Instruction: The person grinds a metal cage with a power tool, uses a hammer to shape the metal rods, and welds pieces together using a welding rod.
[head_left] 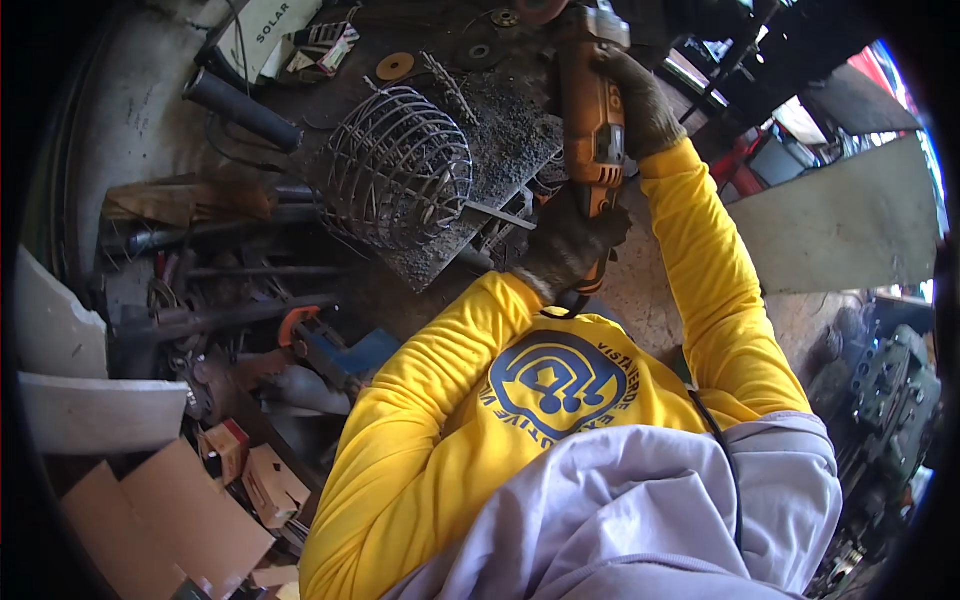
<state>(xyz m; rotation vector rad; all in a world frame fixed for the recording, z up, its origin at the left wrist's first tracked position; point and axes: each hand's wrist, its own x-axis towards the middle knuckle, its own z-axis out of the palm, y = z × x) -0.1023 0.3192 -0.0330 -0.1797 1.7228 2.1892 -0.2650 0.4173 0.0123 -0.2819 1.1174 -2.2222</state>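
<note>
Both gloved hands are clenched on an orange angle grinder [592,120]. The right hand [640,105] wraps the upper part of the body near the head, and the left hand [568,240] grasps the rear end, where the cord leaves toward the yellow shirt. The grinder sits upright along the right edge of the dark metal desk [500,150], its head up at the far edge, where the disc is mostly cut off from view. Just to its left on the desk lies a domed wire cage [395,165], with loose discs [395,66] beyond it at the far side.

By my reading, this is the grinding step, tool held at the work. The next move would call for a steady two-handed hold with the cord kept clear.
</note>
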